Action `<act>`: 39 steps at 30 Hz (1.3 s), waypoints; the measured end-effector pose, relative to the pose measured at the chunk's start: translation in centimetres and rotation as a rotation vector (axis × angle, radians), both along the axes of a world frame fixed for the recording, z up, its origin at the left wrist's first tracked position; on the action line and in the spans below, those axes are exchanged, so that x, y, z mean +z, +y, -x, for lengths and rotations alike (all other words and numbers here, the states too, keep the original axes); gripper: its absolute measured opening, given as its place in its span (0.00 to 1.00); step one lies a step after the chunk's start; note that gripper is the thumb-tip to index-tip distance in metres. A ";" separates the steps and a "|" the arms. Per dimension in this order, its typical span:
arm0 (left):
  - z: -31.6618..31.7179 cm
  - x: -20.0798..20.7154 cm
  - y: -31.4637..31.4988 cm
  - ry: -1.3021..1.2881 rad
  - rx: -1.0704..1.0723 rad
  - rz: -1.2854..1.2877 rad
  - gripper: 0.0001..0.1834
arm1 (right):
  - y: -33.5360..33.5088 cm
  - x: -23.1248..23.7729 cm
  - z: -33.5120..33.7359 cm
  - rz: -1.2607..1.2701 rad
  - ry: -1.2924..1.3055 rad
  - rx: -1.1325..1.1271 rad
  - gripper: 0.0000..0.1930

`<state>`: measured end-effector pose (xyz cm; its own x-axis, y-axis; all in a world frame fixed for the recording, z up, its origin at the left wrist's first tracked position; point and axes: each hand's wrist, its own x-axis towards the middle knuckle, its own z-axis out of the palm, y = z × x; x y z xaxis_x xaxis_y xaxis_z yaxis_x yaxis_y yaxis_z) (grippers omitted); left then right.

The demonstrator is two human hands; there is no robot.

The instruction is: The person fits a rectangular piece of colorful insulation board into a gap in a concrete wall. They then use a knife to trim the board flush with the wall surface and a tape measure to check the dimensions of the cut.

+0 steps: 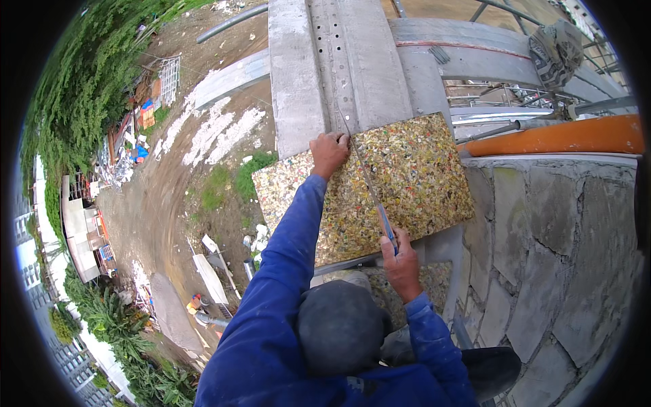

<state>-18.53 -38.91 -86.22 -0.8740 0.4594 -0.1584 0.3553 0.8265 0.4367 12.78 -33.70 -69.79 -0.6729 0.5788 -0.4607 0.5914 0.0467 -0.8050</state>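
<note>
A speckled board [420,176] of pressed yellow, white and reddish bits lies in front of me, its far edge over a grey metal plank. My left hand [330,154] presses on the board near its far edge, fingertips just left of the blade. In my right hand [400,263], closed near the board's near edge, is the handle of a long thin-bladed handsaw [370,186]. Its blade, seen nearly edge-on, runs away from me across the board, the tip reaching past the far edge. Teeth and cut depth are too small to tell.
Grey metal planks [376,61] stretch ahead, joined by a cross plank [468,41]. A crumpled sack [557,54] and an orange pipe [563,138] lie to the right, above a stone wall [536,237]. Far below on the left, a person [195,304] is on dirt ground.
</note>
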 end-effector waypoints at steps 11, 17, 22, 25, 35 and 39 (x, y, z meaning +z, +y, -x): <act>-0.2 0.1 0.5 -0.040 0.023 0.019 0.17 | -1.8 -0.5 -1.6 -0.033 -0.006 -0.003 0.21; 0.4 -1.2 -0.1 -0.104 0.022 -0.020 0.17 | -2.0 -1.9 1.3 -0.149 0.021 0.013 0.22; 0.7 -0.7 -0.6 -0.106 0.003 -0.048 0.15 | -3.4 0.5 -5.7 -0.170 0.071 0.013 0.22; 0.6 -1.3 -0.5 -0.134 -0.010 -0.086 0.14 | -2.0 -1.4 1.2 -0.114 0.005 0.026 0.22; 0.3 0.6 0.2 -0.110 -0.018 0.008 0.17 | -2.4 -1.8 -2.8 -0.114 0.030 0.000 0.21; 0.9 0.2 -0.3 -0.197 -0.022 0.011 0.19 | -1.4 -3.1 1.6 -0.041 0.034 -0.010 0.22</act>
